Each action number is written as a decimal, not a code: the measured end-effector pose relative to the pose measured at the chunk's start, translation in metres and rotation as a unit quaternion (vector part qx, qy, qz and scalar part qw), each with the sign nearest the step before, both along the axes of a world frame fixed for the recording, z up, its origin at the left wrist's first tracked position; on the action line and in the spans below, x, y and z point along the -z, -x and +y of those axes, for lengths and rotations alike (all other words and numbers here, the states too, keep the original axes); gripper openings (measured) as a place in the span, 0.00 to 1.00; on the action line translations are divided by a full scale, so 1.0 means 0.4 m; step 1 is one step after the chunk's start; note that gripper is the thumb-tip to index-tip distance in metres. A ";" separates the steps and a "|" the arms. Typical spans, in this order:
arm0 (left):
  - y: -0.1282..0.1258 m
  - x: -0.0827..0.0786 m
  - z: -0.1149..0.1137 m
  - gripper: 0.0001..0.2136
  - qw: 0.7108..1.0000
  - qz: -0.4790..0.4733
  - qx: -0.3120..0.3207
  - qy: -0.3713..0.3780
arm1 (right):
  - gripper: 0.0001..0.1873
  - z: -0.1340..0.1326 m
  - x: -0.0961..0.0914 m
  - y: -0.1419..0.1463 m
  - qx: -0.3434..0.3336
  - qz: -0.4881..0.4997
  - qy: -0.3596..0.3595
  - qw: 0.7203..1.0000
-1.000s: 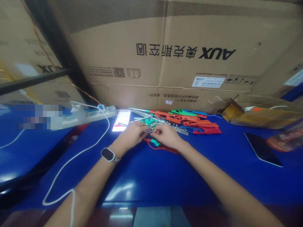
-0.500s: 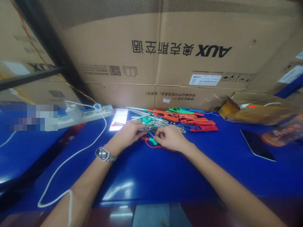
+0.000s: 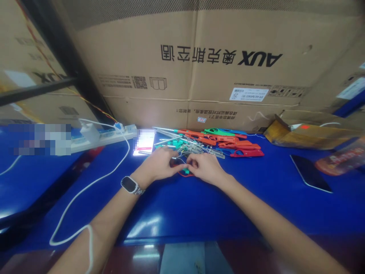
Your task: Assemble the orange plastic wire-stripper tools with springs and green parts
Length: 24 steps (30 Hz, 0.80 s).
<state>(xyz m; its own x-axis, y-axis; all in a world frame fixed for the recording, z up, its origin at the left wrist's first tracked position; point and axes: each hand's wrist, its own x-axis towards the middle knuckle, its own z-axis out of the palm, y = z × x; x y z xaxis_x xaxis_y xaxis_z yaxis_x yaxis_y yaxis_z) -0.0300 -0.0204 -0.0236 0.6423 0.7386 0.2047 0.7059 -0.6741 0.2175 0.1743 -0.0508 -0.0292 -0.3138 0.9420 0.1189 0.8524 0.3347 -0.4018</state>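
A red lighter casing (image 3: pixel 187 175) with a green part lies on the blue table, mostly covered by my hands. My left hand (image 3: pixel 161 164) is bent over its left side, thumb stretched across to the right fingertips. Curled in a pinch, my right hand (image 3: pixel 207 167) rests over the casing's right side. What either hand's fingers grip is hidden. A thin pale wire (image 3: pixel 181 159) runs between the hands. Just beyond them is a pile of metal tubes and wired small parts (image 3: pixel 194 145). Red-orange lighter casings (image 3: pixel 239 145) lie to its right, with a green casing (image 3: pixel 218 131) behind.
A lit phone (image 3: pixel 145 142) lies left of the pile, and a white power strip (image 3: pixel 114 135) with a cable sits further left. To the right are a dark phone (image 3: pixel 309 175), a bottle (image 3: pixel 340 158) and an open carton (image 3: pixel 299 131). A large cardboard box (image 3: pixel 213 83) stands behind.
My left hand has moved slightly right, its thumb now reaching my right fingertips and covering more of the red casing. My right hand stays nearly in place. The view has shifted slightly.
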 end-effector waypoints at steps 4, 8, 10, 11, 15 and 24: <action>-0.012 0.006 -0.008 0.22 1.000 0.021 -0.007 -0.011 | 0.06 -0.005 0.016 -0.002 -0.009 -0.019 -0.027 0.999; -0.015 0.011 -0.003 0.21 1.000 0.025 0.000 -0.010 | 0.06 -0.003 0.026 -0.009 -0.030 0.027 -0.026 0.999; -0.015 0.011 0.000 0.21 1.000 0.029 0.000 -0.012 | 0.06 -0.002 0.025 -0.019 -0.049 0.070 -0.011 0.996; -0.015 0.012 0.001 0.21 0.999 0.030 -0.001 -0.013 | 0.08 -0.004 0.023 -0.026 -0.064 0.091 -0.004 0.994; -0.014 0.013 0.002 0.21 1.000 0.023 0.009 -0.018 | 0.10 -0.030 0.015 -0.061 -0.112 0.106 -0.042 0.987; -0.012 0.015 0.013 0.10 0.995 -0.039 0.090 0.016 | 0.10 -0.066 0.044 -0.104 -0.173 0.029 -0.104 0.979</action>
